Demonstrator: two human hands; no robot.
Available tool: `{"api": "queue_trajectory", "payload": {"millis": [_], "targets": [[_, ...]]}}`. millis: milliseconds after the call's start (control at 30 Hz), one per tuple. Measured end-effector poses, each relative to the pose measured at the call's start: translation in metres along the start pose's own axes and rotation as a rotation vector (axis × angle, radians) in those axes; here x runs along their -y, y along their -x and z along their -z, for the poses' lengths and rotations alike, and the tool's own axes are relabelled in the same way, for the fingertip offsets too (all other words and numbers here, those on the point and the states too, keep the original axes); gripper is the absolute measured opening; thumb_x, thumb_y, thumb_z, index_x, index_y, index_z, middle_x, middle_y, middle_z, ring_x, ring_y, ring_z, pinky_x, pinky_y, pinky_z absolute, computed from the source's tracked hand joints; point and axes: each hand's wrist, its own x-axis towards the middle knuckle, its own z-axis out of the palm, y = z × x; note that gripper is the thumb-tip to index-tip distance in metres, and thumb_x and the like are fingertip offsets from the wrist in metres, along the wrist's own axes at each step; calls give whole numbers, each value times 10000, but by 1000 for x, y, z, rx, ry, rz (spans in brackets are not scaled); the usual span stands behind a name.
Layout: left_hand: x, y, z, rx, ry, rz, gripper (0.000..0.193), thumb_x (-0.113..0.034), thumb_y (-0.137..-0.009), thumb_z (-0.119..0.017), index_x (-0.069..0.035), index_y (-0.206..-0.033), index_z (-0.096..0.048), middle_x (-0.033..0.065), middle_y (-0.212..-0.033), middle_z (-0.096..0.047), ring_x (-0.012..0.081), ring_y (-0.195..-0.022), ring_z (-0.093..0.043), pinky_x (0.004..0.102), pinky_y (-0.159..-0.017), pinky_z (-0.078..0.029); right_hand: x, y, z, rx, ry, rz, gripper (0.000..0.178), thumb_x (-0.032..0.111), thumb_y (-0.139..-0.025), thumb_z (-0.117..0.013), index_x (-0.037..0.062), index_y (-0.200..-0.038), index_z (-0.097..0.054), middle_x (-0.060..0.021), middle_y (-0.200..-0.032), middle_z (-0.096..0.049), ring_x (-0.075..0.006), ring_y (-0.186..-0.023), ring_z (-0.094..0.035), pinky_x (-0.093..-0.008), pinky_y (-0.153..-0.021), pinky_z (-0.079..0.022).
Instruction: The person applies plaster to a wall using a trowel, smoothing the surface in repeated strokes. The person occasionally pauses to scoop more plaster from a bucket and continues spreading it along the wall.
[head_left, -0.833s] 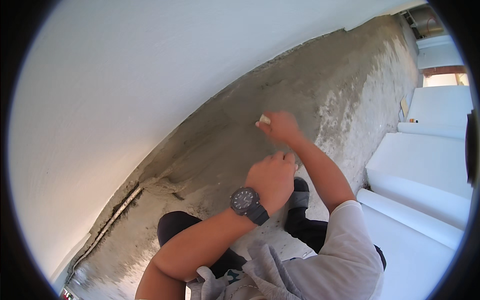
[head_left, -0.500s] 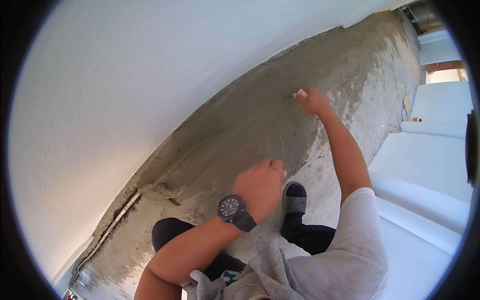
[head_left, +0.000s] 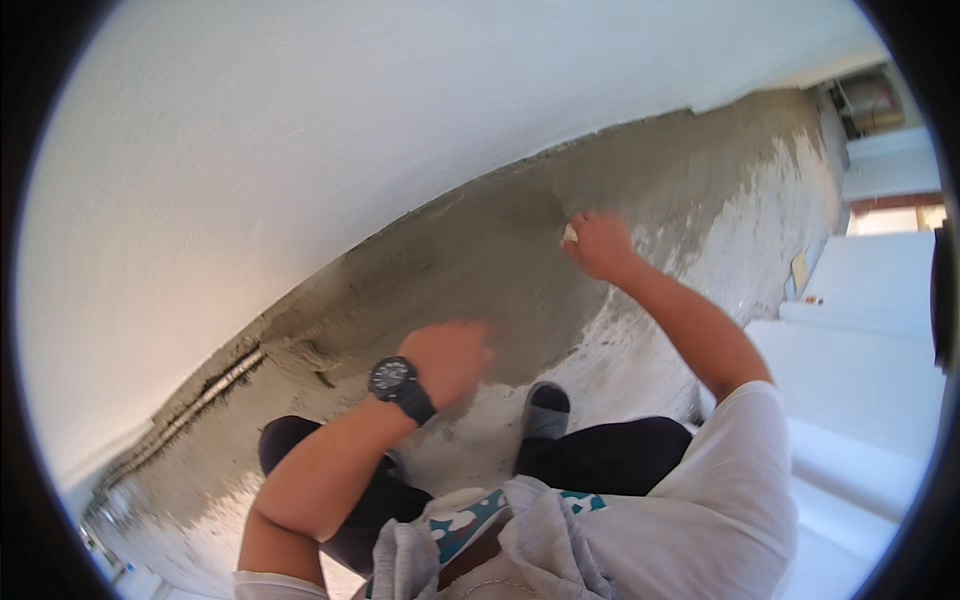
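Observation:
Fresh grey mortar point(head_left: 470, 270) lies smoothed in a wide band along the foot of the wall. My right hand point(head_left: 603, 245) is closed over this band, gripping a tool by its pale handle point(head_left: 570, 233). Whatever lies beneath that handle blends into the mortar and cannot be made out. Nearer to me, my left hand point(head_left: 450, 360) hovers at the mortar's near side, its fingers smeared by motion. A black watch point(head_left: 393, 380) is on that wrist. Left of it, a rough heap of mortar point(head_left: 300, 355) sits by the wall.
A white wall point(head_left: 330, 130) curves along the far side. From the mortar heap, a pale pipe point(head_left: 205, 395) runs along the wall's foot. My sandalled foot point(head_left: 545, 410) stands on bare concrete close to the mortar. White steps or panels point(head_left: 870, 350) line the right.
My left hand has moved left, away from the mortar's middle. My right hand has shifted slightly left and nearer, still gripping the pale handle. The whole view has tilted and shifted.

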Motion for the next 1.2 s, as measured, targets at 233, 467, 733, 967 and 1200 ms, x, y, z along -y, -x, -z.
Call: {"api": "queue_trajectory", "payload": {"millis": [233, 467, 733, 967, 1200], "targets": [[26, 64, 21, -241, -43, 353, 294, -231, -915, -666, -58, -1152, -654, 179, -1021, -679, 381, -894, -673, 475, -770, -539, 22, -16, -46, -216, 27, 112, 306, 252, -825, -743, 71, -1054, -650, -99, -923, -660, -297, -860, -661, -432, -750, -497], [-6, 127, 26, -309, -14, 557, 292, -199, -915, -679, -42, -1155, -628, 163, -947, -654, 380, -874, -661, 475, -736, -518, 15, -28, -96, -360, -34, 273, 399, 174, -760, -769, 71, -1135, -679, -61, -945, -649, -259, -845, -627, -406, -740, -452], [-41, 132, 48, -459, 32, 662, 279, -148, -909, -683, -30, -1159, -649, 154, -891, -658, 343, -766, -658, 428, -674, -503, -1, -37, -95, -520, -69, 314, 403, 147, -751, -772, 78, -1142, -705, -45, -963, -645, -239, -844, -611, -384, -758, -437], [-57, 163, 68, -536, -91, 673, 274, -93, -893, -692, -10, -1150, -643, 146, -848, -628, 298, -615, -588, 383, -600, -472, -15, -40, -97, -504, -89, 361, 416, 118, -734, -782, 92, -1143, -712, -31, -997, -660, -230, -876, -605, -363, -788, -432], [-23, 208, 88, -480, -281, 762, 269, -116, -911, -671, -14, -1159, -646, 150, -848, -641, 293, -635, -588, 399, -612, -464, -2, -23, -57, -305, -291, 55, 280, 262, -851, -705, 69, -1053, -682, -102, -974, -693, -314, -910, -665, -446, -791, -490]]}}
